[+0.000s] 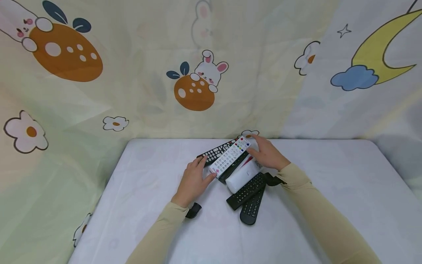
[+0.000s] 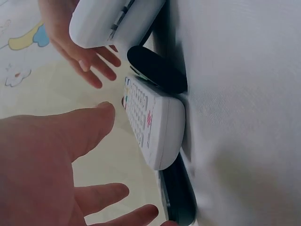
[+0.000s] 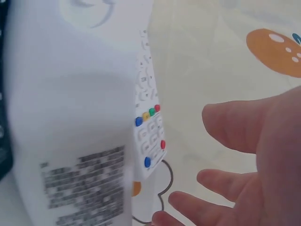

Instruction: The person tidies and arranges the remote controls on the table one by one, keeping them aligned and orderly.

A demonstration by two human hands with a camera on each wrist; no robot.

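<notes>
We find the white remote [image 1: 230, 156] between the left hand [image 1: 192, 181] at its near-left end and the right hand [image 1: 267, 154] by its far-right end; its long axis slants between those 2 ends. Both hands are spread wide, gripping nothing, thumbs apart from it (we cannot tell which hand is nearer). A black remote [image 1: 215, 151] lies along its far-left side, above the white table [image 1: 132, 205].

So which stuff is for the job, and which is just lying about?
Probably for the job:
white button remote, fingers near both ends
rear black remote

Seemingly just lying about:
dark slim thing, partly hidden
white thing with printed patch
front black remote
another black remote, partly beneath
</notes>
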